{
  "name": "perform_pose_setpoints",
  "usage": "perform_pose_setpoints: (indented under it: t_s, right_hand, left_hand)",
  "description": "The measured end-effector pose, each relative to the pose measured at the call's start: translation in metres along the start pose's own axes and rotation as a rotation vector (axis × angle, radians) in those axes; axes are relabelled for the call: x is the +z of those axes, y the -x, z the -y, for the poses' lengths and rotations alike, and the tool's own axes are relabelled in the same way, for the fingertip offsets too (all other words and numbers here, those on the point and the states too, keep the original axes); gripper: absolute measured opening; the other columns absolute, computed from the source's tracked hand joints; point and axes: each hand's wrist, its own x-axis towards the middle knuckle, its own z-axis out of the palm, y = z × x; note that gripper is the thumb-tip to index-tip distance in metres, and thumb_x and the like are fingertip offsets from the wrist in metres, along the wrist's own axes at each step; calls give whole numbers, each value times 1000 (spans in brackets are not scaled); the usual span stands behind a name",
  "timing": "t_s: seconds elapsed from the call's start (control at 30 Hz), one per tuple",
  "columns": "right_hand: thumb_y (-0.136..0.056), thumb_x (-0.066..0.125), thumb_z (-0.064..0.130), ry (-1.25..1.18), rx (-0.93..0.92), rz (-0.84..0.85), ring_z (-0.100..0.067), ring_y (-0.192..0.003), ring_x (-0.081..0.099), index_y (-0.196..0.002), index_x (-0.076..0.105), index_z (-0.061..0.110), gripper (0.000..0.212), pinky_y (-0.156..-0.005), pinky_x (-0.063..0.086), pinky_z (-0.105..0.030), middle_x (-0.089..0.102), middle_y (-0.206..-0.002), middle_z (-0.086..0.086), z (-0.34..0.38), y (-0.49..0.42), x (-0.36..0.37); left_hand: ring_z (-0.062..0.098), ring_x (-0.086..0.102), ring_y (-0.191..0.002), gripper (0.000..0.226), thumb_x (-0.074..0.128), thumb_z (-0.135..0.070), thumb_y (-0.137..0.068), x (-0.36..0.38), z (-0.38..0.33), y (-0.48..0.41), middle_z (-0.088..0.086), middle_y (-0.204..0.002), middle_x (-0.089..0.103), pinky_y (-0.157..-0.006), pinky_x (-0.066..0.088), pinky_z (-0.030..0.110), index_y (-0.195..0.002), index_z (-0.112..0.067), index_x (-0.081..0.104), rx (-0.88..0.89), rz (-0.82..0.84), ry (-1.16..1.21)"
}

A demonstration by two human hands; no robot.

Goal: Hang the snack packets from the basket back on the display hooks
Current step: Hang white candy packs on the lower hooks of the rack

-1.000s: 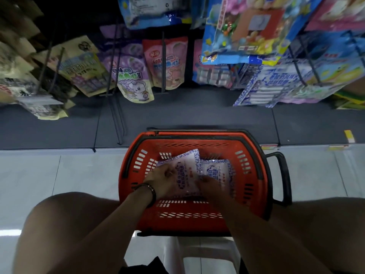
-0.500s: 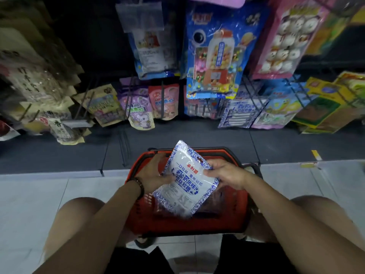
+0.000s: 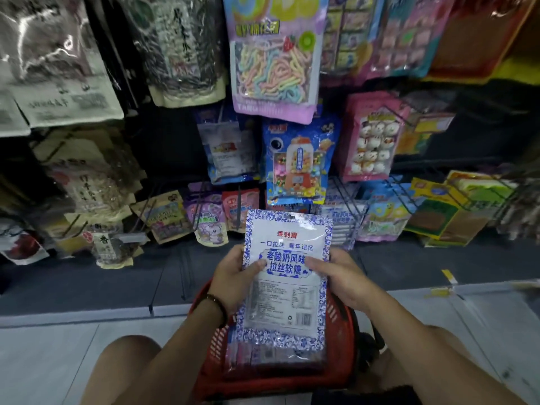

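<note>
A white snack packet [image 3: 285, 287] with a blue patterned border and blue and red lettering is held upright above the red basket [image 3: 340, 340]. My left hand [image 3: 233, 280] grips its left edge and my right hand [image 3: 340, 276] grips its right edge, thumbs on the front. The packet's hang hole is at its top edge. Another similar packet [image 3: 257, 353] lies in the basket, mostly hidden behind the held one. Display hooks [image 3: 238, 210] stick out from the dark rack behind, several with packets on them.
The rack holds many hanging bags: a pastel candy bag [image 3: 273, 59], a blue gumball bag [image 3: 298, 165], a pink marshmallow bag [image 3: 371, 138], tea-like bags [image 3: 90, 182] at left. My bare knees flank the basket on the pale tiled floor [image 3: 52, 355].
Both hands lifted the white packet out of the basket and turned it upright, facing me. The view tilted up toward the rack.
</note>
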Motion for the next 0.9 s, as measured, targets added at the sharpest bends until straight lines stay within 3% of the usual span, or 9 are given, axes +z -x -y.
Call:
perform_pose_setpoints:
  t_s: [0.13, 0.23, 0.33, 0.47, 0.53, 0.63, 0.73, 0.83, 0.9]
  right_hand:
    - [-95, 75, 13, 13, -78, -99, -24, -116, 75, -123, 74, 16, 28, -102, 57, -42, 79, -123, -3, 16, 1, 8]
    - [-97, 74, 11, 27, -116, -124, -27, -114, 76, -125, 75, 14, 29, -99, 57, -46, 79, -124, -5, 24, -1, 8]
    - [-93, 79, 13, 71, -150, -215, -25, -103, 79, -118, 77, 12, 25, -89, 62, -41, 81, -116, -7, 33, 0, 17]
    - [-91, 82, 17, 239, -285, -269, -9, -96, 78, -111, 80, 18, 20, -81, 60, -26, 83, -103, 6, 41, 1, 39]
    - [-94, 80, 26, 305, -308, -206, -5, -97, 75, -111, 80, 23, 18, -86, 58, -26, 81, -102, 5, 39, 4, 50]
    - [-98, 74, 36, 363, -288, -65, -3, -116, 70, -130, 75, 31, 32, -100, 56, -26, 76, -122, 13, 34, 11, 56]
    - [-98, 74, 32, 387, -354, -172, -5, -104, 70, -123, 75, 34, 25, -89, 55, -23, 75, -110, 10, 36, 13, 48]
    - [-89, 84, 36, 346, -322, -478, -11, -91, 62, -126, 61, 30, 44, -74, 51, -17, 61, -108, 3, 50, 8, 33]
    - [-90, 82, 39, 283, -208, -463, -9, -102, 60, -141, 51, 29, 61, -83, 51, -25, 58, -125, 7, 61, 4, 24]
  left_hand:
    - [13, 75, -105, 22, 71, -13, -96, 9, -18, -1, -1, -117, 78, -81, 59, 25, -118, -14, 67, -38, -71, 85]
    - [19, 71, -109, 34, 79, -27, -91, 13, -23, -3, -1, -119, 72, -89, 58, 34, -119, -22, 60, -24, -166, 24]
    - [18, 58, -110, 56, 85, -43, -76, 22, -25, 5, -9, -120, 53, -95, 52, 38, -119, -31, 51, 125, -462, -303]
    - [1, 50, -122, 76, 86, -40, -73, 48, -30, 20, -24, -136, 42, -102, 49, 32, -138, -40, 47, 181, -131, -281]
    - [-3, 55, -123, 76, 84, -39, -81, 56, -33, 21, -22, -140, 52, -99, 50, 23, -146, -37, 46, 144, -17, -172]
    - [2, 70, -107, 36, 71, -27, -97, 57, -38, 17, -14, -117, 74, -80, 55, 13, -131, -33, 62, 128, -133, -16]
    - [16, 67, -91, 20, 61, -49, -96, 44, -39, 10, -11, -93, 71, -74, 52, 20, -108, -35, 68, 55, -220, -36]
    - [17, 63, -118, 63, 66, -68, -86, 29, -38, 5, -6, -128, 68, -103, 52, 40, -133, -25, 63, -38, -151, -12]
    - [15, 56, -131, 64, 69, -56, -91, 24, -43, 5, -9, -142, 60, -114, 44, 44, -144, -24, 54, -27, -101, 8]
